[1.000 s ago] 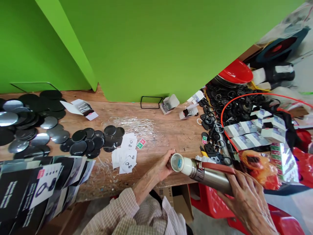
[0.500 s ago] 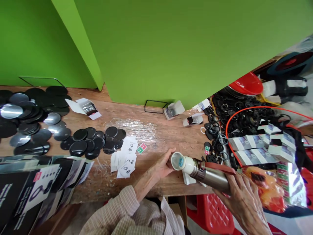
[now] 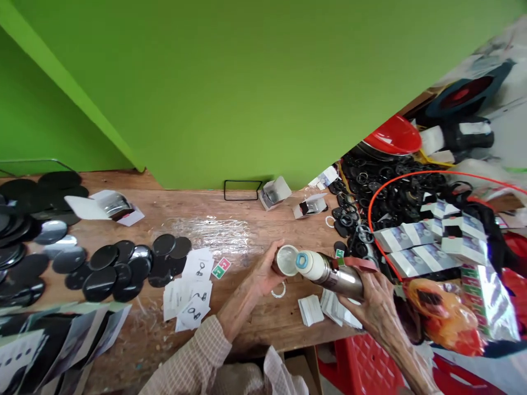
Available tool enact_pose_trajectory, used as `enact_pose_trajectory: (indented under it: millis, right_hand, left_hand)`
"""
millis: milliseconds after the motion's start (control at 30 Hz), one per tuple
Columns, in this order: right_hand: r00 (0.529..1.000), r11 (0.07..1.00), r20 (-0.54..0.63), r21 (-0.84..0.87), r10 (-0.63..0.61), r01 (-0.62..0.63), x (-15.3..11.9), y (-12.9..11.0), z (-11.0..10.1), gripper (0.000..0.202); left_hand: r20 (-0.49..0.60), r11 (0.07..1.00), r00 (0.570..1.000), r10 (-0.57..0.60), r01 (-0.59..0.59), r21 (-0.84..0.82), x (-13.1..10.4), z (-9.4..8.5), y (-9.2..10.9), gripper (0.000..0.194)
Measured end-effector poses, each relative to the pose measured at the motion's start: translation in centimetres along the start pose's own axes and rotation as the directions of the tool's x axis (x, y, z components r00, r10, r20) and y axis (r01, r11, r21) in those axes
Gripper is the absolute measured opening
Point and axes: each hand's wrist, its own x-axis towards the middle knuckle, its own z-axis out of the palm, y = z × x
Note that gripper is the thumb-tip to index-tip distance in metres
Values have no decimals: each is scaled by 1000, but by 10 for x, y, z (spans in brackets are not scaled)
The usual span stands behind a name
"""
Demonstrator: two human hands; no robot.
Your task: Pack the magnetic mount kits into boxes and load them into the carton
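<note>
My left hand [image 3: 263,274] is wrapped round a small cup [image 3: 287,260], white inside and brownish outside, held above the wooden table [image 3: 255,329]. In my right hand [image 3: 373,299] is a steel thermos [image 3: 340,281] with a reddish-brown strap handle, tilted low towards the left. Its white neck with a blue-rimmed opening [image 3: 303,261] is right beside the cup's rim. I cannot make out any liquid running between them. A white ring [image 3: 278,289] lies on the table below the cup, and white paper slips [image 3: 310,310] lie under the thermos.
Black discs [image 3: 101,282] and numbered papers [image 3: 193,296] lie to the left. Green panels [image 3: 247,93] rise at the back, with open small boxes [image 3: 275,192] before them. Black rings [image 3: 362,186], white boxes [image 3: 411,247] and an orange bag [image 3: 444,318] crowd the right; a red stool [image 3: 370,362] stands below.
The view has shifted to the right. The thermos has been turned or drawn slightly away from the cup, so its opening now shows beside the rim. Paper slips and the white ring are more exposed.
</note>
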Motion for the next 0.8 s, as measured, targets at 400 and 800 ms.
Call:
enact_pose_trajectory:
  millis: [400,800]
  right_hand:
    - [738,331,261,767,622,-550,11,25,78,60]
    - [586,106,165,911,793,-399,64,77,165,61]
  left_hand:
    - [-97,991,991,-94,83,-108,-3,31,4,20]
    - [-333,992,942,-38,-5,-128,12,-30,-21,8]
